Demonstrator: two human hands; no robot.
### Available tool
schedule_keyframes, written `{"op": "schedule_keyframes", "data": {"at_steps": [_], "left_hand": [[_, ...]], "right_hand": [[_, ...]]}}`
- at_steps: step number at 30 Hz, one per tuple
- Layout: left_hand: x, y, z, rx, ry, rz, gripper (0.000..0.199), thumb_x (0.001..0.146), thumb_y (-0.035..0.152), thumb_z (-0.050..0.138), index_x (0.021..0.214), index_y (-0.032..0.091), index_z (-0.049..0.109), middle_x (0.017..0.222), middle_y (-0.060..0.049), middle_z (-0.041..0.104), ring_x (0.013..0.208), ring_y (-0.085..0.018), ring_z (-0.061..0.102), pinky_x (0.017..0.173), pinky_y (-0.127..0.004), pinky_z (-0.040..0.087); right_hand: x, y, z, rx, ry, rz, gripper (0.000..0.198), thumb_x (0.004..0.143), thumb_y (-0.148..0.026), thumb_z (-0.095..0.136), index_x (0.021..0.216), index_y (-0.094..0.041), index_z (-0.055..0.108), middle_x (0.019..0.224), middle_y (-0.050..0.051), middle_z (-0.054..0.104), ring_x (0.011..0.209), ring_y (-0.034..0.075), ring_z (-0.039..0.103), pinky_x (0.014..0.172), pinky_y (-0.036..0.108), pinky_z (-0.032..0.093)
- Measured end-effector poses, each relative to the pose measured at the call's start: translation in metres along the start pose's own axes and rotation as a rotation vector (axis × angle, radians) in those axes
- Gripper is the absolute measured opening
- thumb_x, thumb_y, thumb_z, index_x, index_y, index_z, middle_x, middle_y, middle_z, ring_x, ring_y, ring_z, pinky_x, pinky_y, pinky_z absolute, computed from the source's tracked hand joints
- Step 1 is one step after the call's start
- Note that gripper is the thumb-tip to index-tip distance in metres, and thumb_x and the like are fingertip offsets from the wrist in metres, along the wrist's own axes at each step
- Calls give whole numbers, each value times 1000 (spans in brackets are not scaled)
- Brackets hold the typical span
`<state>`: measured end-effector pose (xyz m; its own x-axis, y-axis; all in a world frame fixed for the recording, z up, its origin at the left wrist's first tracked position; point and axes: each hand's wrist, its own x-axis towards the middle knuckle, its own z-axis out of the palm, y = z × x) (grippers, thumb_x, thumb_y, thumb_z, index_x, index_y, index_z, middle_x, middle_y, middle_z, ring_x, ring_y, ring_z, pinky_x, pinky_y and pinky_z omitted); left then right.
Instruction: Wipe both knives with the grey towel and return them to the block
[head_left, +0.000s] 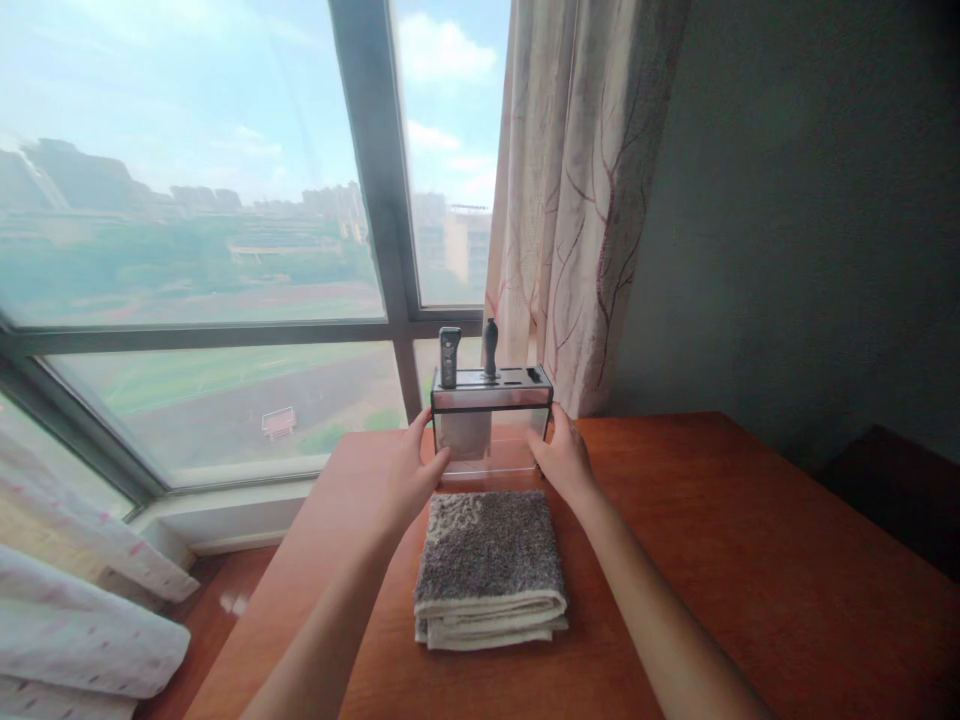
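Observation:
Near the far end of the table stands a clear-sided knife block (517,397) with a dark-edged, slotted top. A cleaver (450,357) sits in its left part, with the broad blade showing through the clear wall. Beside it rises a second dark, rounded handle (490,348); what it belongs to is hard to make out. My left hand (415,468) grips the block's left side, thumb across the front. My right hand (562,456) holds the right side the same way. Between my forearms, just in front of the block, lies a folded grey-and-white towel (489,560).
The reddish-brown wooden table (675,530) stretches to the right. Large windows (225,250) fill the left and back, with a ledge below. A patterned curtain (581,200) hangs behind the block, and white fabric (82,620) lies at lower left. A dark wall (787,230) stands at right.

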<state>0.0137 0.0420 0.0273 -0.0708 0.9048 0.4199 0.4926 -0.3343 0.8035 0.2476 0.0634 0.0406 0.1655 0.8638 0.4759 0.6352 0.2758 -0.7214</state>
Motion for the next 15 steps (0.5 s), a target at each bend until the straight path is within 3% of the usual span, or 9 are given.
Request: {"op": "schedule_keyframes", "data": {"at_steps": [5,10,15], "left_hand": [[-4,-7,5,-19,11,-18,67,82,29,56,144,22,32,146,-14,42,137,-30,35,106,-51,36],[-30,-28,12,81,87,-151,59,83,32,53,137,14,38,139,-19,45,132,-31,41,102,-49,40],[-67,-33,17,168,30,-165,41,83,31,49,122,15,48,122,-15,56,118,-29,53,96,-46,45]], "right_hand": [[-2,15,0,112,5,24,51,76,-24,56,126,-17,53,115,12,65,109,26,59,99,41,43],[-22,51,2,49,-38,141,48,77,-28,55,123,-12,55,125,18,58,111,27,59,98,41,44],[-55,77,7,29,-240,160,26,75,-26,56,94,-14,69,96,13,71,84,25,67,80,36,50]]}}
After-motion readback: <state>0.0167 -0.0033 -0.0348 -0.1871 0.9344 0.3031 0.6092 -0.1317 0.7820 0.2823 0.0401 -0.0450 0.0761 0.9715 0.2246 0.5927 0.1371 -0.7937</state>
